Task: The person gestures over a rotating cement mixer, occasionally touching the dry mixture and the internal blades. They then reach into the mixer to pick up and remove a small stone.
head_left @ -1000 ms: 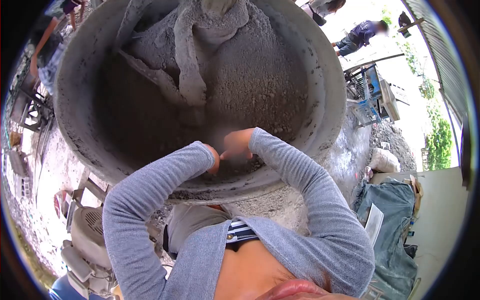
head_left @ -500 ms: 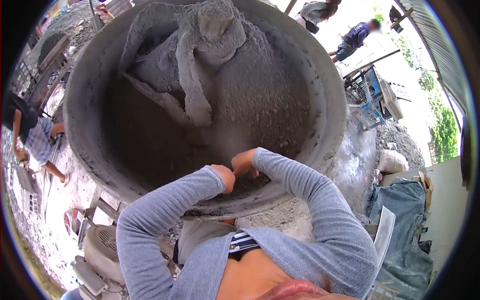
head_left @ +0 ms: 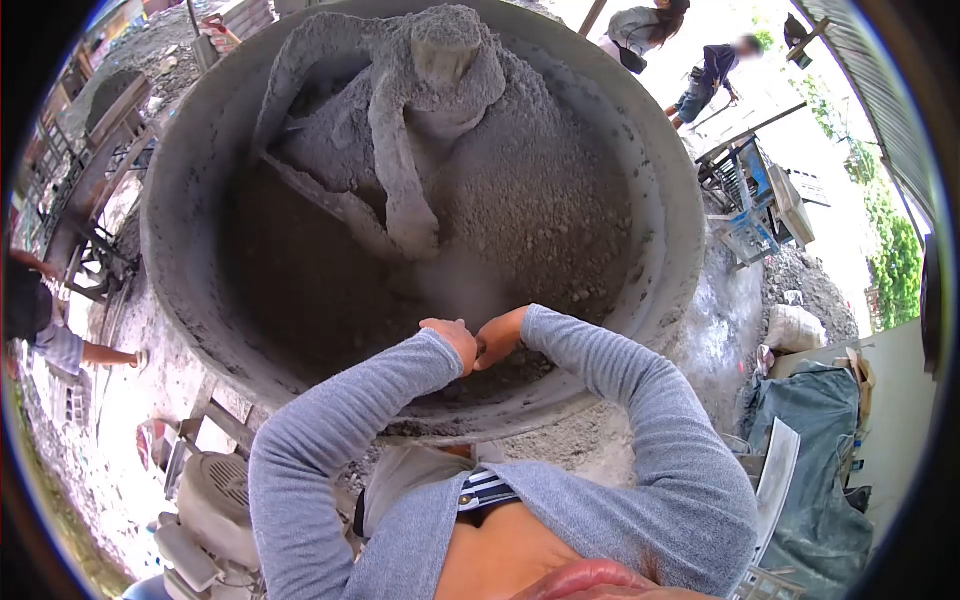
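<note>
My left hand (head_left: 455,341) and my right hand (head_left: 501,338) meet over the near side of a large round mixer pan (head_left: 668,190). Both look closed, the fingers curled toward each other. A small dark spot shows between them, but what they hold, if anything, is too small to make out. Below and beyond the hands lies a grey, dry, gravelly mix (head_left: 540,210), heaped toward the far side. A mixing arm with blades (head_left: 405,190), caked in grey powder, rises from the mix around a central hub (head_left: 445,55). Pale dust hangs just beyond my hands.
A motor (head_left: 217,500) stands at lower left. To the right are a blue metal frame (head_left: 748,235), a white sack (head_left: 795,328) and a grey-green tarp (head_left: 815,440). One person (head_left: 50,325) is at the left edge; two others (head_left: 710,80) are at upper right.
My hands have shifted slightly, the left one turning with its fingers toward the right. The view has moved a little. The person at left has moved toward the edge; dust still hangs in the pan.
</note>
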A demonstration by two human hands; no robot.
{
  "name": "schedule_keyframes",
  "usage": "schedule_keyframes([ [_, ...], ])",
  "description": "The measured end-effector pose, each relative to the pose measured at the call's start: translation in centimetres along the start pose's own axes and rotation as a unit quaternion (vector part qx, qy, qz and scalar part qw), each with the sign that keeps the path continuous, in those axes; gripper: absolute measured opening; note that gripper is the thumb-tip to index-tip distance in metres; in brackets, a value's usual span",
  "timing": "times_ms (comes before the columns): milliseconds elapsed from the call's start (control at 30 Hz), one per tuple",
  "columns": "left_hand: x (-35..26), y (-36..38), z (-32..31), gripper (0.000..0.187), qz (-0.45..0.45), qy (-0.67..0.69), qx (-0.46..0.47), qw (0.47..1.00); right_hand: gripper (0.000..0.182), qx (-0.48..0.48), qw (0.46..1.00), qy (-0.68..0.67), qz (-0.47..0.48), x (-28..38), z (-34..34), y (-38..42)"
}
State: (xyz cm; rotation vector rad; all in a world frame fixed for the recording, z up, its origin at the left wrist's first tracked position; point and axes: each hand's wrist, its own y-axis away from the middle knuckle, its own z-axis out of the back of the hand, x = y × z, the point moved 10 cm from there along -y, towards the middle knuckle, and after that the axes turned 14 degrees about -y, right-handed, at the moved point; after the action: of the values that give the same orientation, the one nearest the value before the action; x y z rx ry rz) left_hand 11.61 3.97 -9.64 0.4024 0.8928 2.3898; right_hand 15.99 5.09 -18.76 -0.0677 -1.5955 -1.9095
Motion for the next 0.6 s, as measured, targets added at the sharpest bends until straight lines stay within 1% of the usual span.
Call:
schedule_keyframes([
  [33, -0.1, -0.5, -0.6, 0.037, 0.0, -0.002, -0.001, 1.0, 0.058, -0.002, 1.0, 0.0, 0.0, -0.2, -0.2, -0.4],
  [100, -0.9, -1.4, -1.3, 0.041, -0.034, 0.04, -0.023, 0.998, 0.054, 0.002, 0.999, -0.008, 0.04, -0.8, -1.0, -2.2],
  [133, -1.1, -1.4, -1.5, 0.043, -0.039, 0.041, -0.015, 0.998, 0.054, 0.002, 0.999, -0.009, 0.039, -1.9, -1.4, -3.5],
  [200, -1.0, -2.1, -1.8, 0.043, -0.026, 0.049, -0.02, 0.998, 0.052, -0.058, 0.989, -0.028, 0.134, -2.0, -0.8, -5.2],
  [233, -0.7, -2.4, -2.0, 0.043, -0.012, 0.057, -0.025, 0.998, 0.052, -0.057, 0.989, -0.029, 0.132, -2.5, -0.9, -5.5],
  [300, -0.4, -2.0, -1.6, 0.043, -0.009, 0.05, -0.024, 0.998, 0.05, -0.123, 0.989, -0.011, 0.079, -2.8, 1.0, -4.4],
  [367, 0.1, -2.2, -1.4, 0.042, -0.004, 0.042, -0.025, 0.999, 0.049, -0.13, 0.989, -0.024, 0.061, -2.2, 1.8, -3.3],
  [400, 0.1, -2.7, -1.9, 0.042, -0.01, 0.033, -0.003, 0.999, 0.048, -0.138, 0.989, -0.037, 0.043, -1.8, 2.2, -2.6],
  [433, 0.1, -3.0, -2.4, 0.041, -0.015, 0.023, 0.018, 0.999, 0.048, -0.139, 0.989, -0.036, 0.043, -1.1, 2.4, -1.7],
  [500, 0.1, -2.6, -2.2, 0.039, -0.013, 0.031, 0.024, 0.999, 0.046, -0.082, 0.992, -0.098, -0.017, -0.8, 1.6, -0.4],
  [533, 0.1, -2.4, -2.1, 0.037, -0.012, 0.04, 0.031, 0.999, 0.046, -0.084, 0.992, -0.097, -0.016, -0.9, 1.6, -0.6],
  [600, -0.1, -2.0, -1.8, 0.036, -0.019, 0.031, 0.03, 0.999, 0.045, -0.118, 0.99, -0.026, 0.068, 0.3, 1.7, -1.4],
])
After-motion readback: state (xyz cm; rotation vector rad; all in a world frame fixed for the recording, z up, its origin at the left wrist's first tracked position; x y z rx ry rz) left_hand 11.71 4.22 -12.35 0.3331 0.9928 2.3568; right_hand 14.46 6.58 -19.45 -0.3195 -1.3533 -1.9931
